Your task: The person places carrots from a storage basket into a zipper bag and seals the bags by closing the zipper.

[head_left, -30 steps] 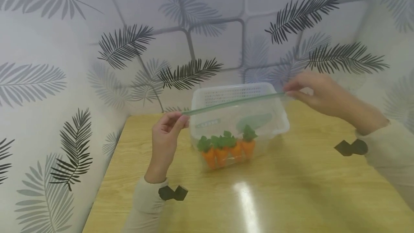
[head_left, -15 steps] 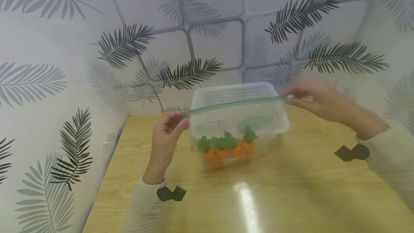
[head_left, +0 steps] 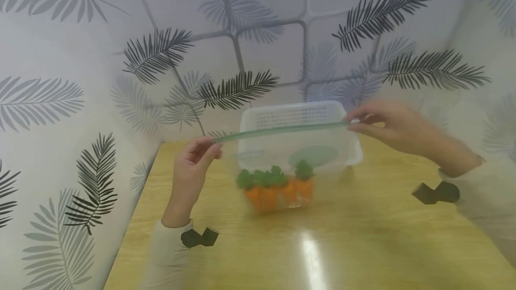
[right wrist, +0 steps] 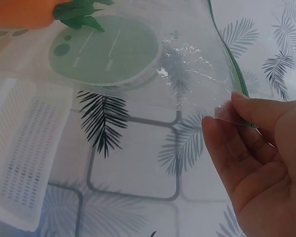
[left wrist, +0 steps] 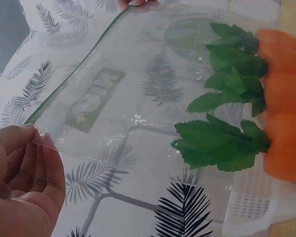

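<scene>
A clear zip bag (head_left: pixel 274 151) with a green strip along its top hangs stretched between my two hands. Several orange carrots (head_left: pixel 278 194) with green leafy tops stand side by side at its bottom. My left hand (head_left: pixel 191 169) pinches the bag's upper left corner between thumb and fingers. At the opposite upper corner, my right hand (head_left: pixel 397 129) pinches the strip's end the same way. In the right wrist view a green oval print (right wrist: pixel 106 52) shows on the plastic. The strip looks closed along its length, though blur leaves this uncertain.
Behind the bag a white perforated basket (head_left: pixel 356 151) stands on the wooden table (head_left: pixel 363 236), partly seen through the plastic. A wall (head_left: pixel 274 8) with a leaf pattern rises at the table's back and left.
Both hands have moved left with the bag, the left hand further. The carrots have shifted left along with it. The basket keeps its place on the table.
</scene>
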`<state>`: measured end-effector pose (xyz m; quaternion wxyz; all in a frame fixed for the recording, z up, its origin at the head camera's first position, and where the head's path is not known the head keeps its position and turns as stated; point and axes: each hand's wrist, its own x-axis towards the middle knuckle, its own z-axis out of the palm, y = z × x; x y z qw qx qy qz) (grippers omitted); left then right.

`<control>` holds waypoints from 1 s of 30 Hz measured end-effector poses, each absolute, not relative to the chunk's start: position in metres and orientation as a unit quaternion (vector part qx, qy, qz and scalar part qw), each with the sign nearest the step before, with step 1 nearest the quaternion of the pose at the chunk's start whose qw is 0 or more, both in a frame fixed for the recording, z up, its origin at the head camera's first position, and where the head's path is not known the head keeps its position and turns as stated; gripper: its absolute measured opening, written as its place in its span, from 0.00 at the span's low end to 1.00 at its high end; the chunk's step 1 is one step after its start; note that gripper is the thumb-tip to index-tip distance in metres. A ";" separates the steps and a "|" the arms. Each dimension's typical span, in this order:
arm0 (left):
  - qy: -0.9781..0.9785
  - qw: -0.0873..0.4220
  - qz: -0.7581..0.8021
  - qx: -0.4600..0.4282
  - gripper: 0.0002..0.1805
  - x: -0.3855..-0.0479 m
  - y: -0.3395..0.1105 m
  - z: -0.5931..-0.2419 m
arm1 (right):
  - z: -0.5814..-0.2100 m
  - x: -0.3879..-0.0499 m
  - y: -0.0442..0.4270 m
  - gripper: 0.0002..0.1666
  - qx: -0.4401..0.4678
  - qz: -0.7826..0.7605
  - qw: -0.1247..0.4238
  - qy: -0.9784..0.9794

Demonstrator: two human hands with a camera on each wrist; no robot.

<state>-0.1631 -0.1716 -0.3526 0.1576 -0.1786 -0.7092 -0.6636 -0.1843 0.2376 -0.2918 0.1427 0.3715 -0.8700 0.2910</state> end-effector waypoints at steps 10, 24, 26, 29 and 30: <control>-0.722 0.187 -0.645 -0.163 0.08 -0.155 -0.206 -0.337 | -0.282 -0.178 0.205 0.13 0.419 0.323 0.124 -0.839; -0.716 0.250 -0.650 -0.049 0.11 -0.167 -0.288 -0.313 | -0.276 -0.192 0.099 0.12 0.474 0.395 0.097 -0.781; -0.722 0.257 -0.642 -0.033 0.11 -0.171 -0.298 -0.312 | -0.279 -0.195 0.084 0.12 0.475 0.398 0.081 -0.780; -0.730 0.265 -0.629 -0.011 0.11 -0.178 -0.313 -0.312 | -0.284 -0.200 0.065 0.12 0.474 0.402 0.067 -0.781; -0.739 0.266 -0.619 -0.002 0.11 -0.180 -0.317 -0.312 | -0.285 -0.201 0.060 0.12 0.473 0.402 0.067 -0.781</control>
